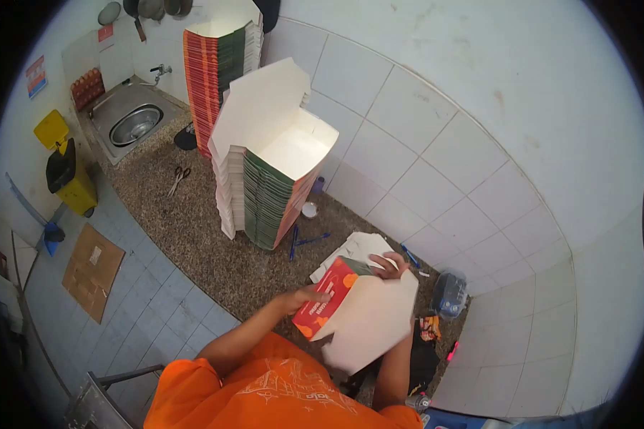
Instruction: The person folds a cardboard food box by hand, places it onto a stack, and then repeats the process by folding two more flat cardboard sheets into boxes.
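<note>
A red and green printed cardboard food box (329, 293) with a large white flap is tilted in front of my chest. My left hand (308, 299) grips its red printed side, with fingers partly hidden. Along the far upper edge, my right hand (389, 265) is closed on the box with bent fingers. Behind it, another white piece of carton (365, 242) lies on the counter. A tall stack of nested boxes (268, 204) stands beyond my left hand, its top box open and white inside. A second stack (202, 89), red and green, rises behind it.
The speckled counter (143, 175) carries scissors (179, 180), blue pens (309, 240), a small round white item (309, 209) and a clear plastic container (451, 294). A sink (136, 125) is at its far end. Tiled wall (422, 171) borders the right. A yellow bin (75, 186) stands on the floor.
</note>
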A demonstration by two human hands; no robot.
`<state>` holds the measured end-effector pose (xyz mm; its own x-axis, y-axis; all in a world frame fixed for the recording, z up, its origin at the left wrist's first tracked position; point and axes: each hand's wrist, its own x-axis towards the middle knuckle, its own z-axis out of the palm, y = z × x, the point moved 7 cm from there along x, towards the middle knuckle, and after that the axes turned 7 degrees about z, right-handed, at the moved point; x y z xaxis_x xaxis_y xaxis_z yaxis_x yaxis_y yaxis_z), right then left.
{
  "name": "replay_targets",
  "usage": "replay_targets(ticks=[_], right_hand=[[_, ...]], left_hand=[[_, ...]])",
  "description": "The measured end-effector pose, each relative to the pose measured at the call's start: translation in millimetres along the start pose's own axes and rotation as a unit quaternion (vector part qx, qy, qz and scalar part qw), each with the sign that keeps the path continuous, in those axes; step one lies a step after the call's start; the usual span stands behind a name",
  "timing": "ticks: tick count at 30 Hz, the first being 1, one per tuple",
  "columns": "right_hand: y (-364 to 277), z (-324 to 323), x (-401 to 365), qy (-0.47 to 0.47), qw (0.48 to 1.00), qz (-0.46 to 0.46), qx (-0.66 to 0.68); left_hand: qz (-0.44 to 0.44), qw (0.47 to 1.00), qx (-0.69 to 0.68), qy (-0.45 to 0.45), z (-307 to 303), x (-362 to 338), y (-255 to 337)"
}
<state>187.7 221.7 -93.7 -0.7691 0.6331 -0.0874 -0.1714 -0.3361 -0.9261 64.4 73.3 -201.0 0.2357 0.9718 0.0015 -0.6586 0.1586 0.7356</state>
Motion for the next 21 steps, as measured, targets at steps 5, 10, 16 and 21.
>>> replay_targets(ticks=[5,10,16,21], right_hand=[[93,-79,-33,0.285,0.903,-0.037,-0.319],[60,-19,-30,0.272,0.936,-0.012,-0.225],[35,-27,6,0.234,0.969,-0.017,-0.075],[-53,103,31,-0.117,0.975,-0.187,-0.027]], left_hand=[[0.334,0.853,0.322,0.238,-1,-16,48],[0.027,0.999,-0.036,0.029,23,2,-10],[0.443,0.823,0.339,0.107,102,-21,136],[0.479,0.658,0.572,0.104,127,-36,224]])
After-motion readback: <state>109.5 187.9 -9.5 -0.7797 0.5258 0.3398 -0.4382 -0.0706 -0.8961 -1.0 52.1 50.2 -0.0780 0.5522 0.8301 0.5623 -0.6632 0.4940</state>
